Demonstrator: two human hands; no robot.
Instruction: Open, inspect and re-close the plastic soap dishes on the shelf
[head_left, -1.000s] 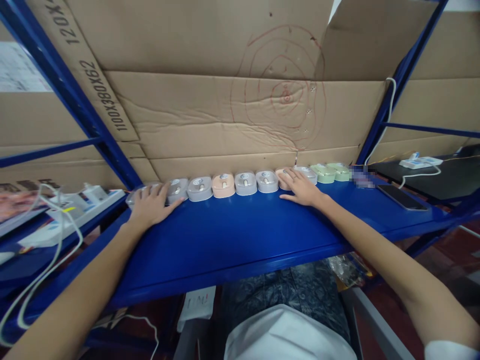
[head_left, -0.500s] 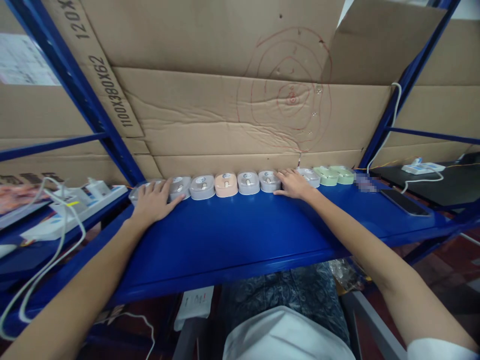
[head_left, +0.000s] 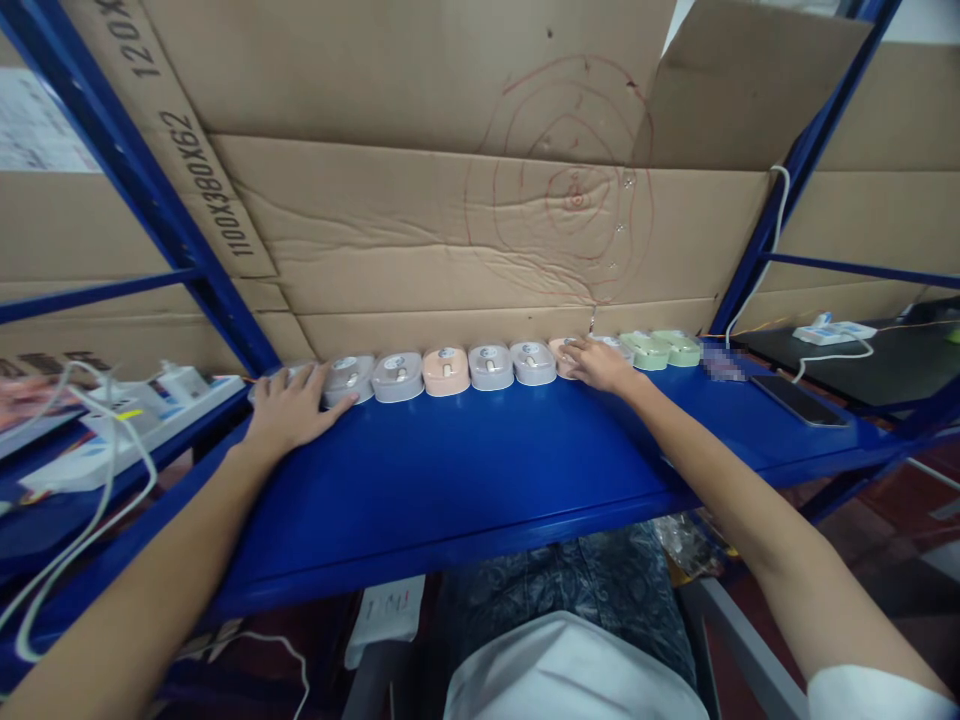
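Shifted rightward, right hand [head_left: 604, 366] fingers [head_left: 576, 347] – seemingly – touch peach case [head_left: 564, 356].

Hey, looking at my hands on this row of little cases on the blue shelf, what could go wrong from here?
1. The left hand rests on the end case by the shelf's left edge; a sideways push might tip it off.
2. The right hand presses mid-row by the peach case; an uneven push could buckle the row of cases.
3. The phone lies near the right forearm and might get knocked.
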